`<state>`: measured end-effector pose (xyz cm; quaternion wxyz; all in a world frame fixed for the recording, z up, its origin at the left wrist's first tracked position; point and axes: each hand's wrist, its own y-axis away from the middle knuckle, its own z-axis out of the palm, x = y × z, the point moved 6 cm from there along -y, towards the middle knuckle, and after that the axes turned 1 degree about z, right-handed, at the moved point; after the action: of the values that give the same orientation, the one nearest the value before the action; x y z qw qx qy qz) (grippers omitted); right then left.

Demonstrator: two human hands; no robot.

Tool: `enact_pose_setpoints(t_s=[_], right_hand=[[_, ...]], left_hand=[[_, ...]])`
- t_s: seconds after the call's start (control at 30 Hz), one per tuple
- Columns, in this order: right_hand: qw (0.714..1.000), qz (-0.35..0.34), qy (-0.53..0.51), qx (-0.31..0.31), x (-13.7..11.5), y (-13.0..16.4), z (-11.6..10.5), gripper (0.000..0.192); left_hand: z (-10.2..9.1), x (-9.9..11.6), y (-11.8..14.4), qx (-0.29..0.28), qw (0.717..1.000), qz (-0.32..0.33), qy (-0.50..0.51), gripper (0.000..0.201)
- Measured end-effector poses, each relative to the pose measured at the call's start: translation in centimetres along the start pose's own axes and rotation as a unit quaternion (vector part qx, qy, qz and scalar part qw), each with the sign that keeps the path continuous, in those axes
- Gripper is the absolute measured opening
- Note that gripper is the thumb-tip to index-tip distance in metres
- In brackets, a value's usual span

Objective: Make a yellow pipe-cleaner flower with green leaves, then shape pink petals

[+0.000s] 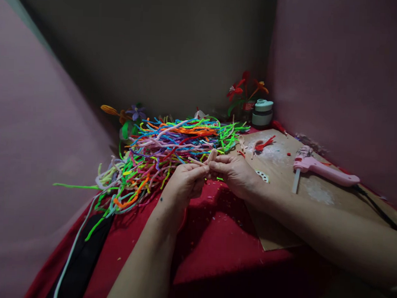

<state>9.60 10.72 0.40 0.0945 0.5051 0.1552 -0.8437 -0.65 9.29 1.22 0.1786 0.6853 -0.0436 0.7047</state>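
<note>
Pipe cleaner [207, 160], a pale pink one, sits pinched between my two hands just above the near edge of the red cloth [215, 236]. My left hand [184, 183] has its fingers closed together on the nearer end, thumb against forefinger, and my right hand [236, 174] is clamped on the far end where the piece seems folded into a small loop. I hold it from both sides, I judge, so the fuzzy wire stays taut while I bend or twist it. Its long axis runs from near left to far right, rising a little, with the looped tip pointing up and away from me toward the far wall.

Just beyond my hands lies the heap of pipe cleaners [172, 148] in green, orange, blue, pink and purple, spread over the left and middle of the cloth, close enough to pick from. To the right, a cardboard sheet [280, 230] rests on the cloth, and a pink glue gun [321, 170] lies on it, nozzle toward the left, its cord trailing off right. Small red scraps [264, 145] lie on the far part of the cardboard. Farther back stand finished pipe-cleaner flowers [244, 87] beside a pale green and white container [262, 112]; more flowers [128, 114] sit at the far left of the heap.
</note>
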Motion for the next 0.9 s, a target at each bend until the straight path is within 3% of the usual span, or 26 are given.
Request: enact_pose_setpoints(t_s=[0.27,0.43,0.63,0.83,0.9], right_hand=[[1.000,0.000,-0.007,0.011,0.0,-0.1,-0.2,0.023],[0.997,-0.015,0.056,0.042,-0.4,-0.2,-0.6,0.024],[0.991,0.008,0.103,0.081,-0.3,-0.3,-1.2,0.024],[0.988,0.016,0.131,0.077,0.1,-0.3,-1.0,0.025],[0.990,0.014,0.122,0.076,0.1,-0.3,-0.9,0.026]], left_hand=[[0.2,0.1,0.0,-0.009,1.000,0.012,0.004,0.028],[0.4,0.2,0.1,-0.009,1.000,0.016,-0.013,0.021],[-0.3,1.2,0.1,0.078,0.983,0.113,-0.119,0.023],[-0.8,2.0,0.8,0.201,0.912,0.254,-0.253,0.016],[-0.9,1.9,0.9,0.208,0.916,0.258,-0.226,0.018]])
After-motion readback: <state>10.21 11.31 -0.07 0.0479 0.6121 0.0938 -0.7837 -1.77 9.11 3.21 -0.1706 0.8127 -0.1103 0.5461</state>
